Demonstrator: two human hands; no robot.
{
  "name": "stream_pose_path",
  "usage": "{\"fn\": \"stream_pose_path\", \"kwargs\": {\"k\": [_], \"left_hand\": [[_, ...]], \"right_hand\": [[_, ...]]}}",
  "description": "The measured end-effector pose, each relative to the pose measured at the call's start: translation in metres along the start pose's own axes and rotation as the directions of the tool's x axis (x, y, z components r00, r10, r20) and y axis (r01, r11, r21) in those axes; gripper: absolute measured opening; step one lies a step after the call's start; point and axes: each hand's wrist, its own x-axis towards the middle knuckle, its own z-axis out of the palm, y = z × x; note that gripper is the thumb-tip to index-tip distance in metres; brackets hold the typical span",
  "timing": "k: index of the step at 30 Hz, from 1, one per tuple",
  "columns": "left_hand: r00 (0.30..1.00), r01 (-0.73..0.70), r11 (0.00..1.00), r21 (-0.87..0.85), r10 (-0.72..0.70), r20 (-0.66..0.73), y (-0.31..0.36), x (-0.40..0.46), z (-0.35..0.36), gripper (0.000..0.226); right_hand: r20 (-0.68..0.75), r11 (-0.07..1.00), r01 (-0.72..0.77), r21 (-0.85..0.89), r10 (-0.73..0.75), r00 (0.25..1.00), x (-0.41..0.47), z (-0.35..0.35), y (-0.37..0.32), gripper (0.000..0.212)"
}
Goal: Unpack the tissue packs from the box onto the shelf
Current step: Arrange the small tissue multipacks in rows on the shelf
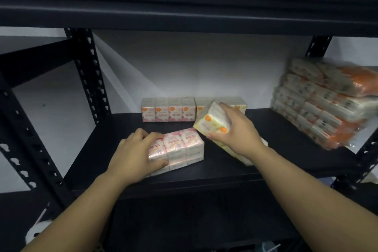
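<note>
Gripping a pink-printed tissue bundle in the left hand, right hand clasping a tilted yellow bundle

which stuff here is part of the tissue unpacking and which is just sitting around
Part of the job:
- pink tissue pack, under the left hand's grip
- yellow tissue pack, tilted, in the right hand's grip
- row of tissue packs at the back
- black shelf

Just lying about:
- stack of wrapped orange bundles on the right
</note>
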Motion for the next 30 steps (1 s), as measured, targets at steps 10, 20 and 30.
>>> {"fn": "stream_pose_path", "kwargs": {"k": [10, 20, 30], "left_hand": [[0.998, 0.036, 0.997, 0.068, -0.039, 0.044, 0.005, 0.0, 0.001, 0.079], [0.987, 0.09, 0.978, 0.187, -0.113, 0.116, 0.017, 0.002, -0.002, 0.099], [0.899, 0.338, 0.899, -0.277, -0.222, 0.376, 0.015, 0.022, -0.042, 0.061]], "right_hand": [[0.319, 0.882, 0.124, -0.456, 0.032, 0.947, 0.023, 0.007, 0.047, 0.097], [0.348, 0.905, 0.138, -0.401, 0.011, 0.937, 0.031, 0.011, 0.055, 0.102], [0.217, 0.938, 0.283, -0.201, -0.239, 0.947, 0.013, 0.005, 0.005, 0.059]]}}
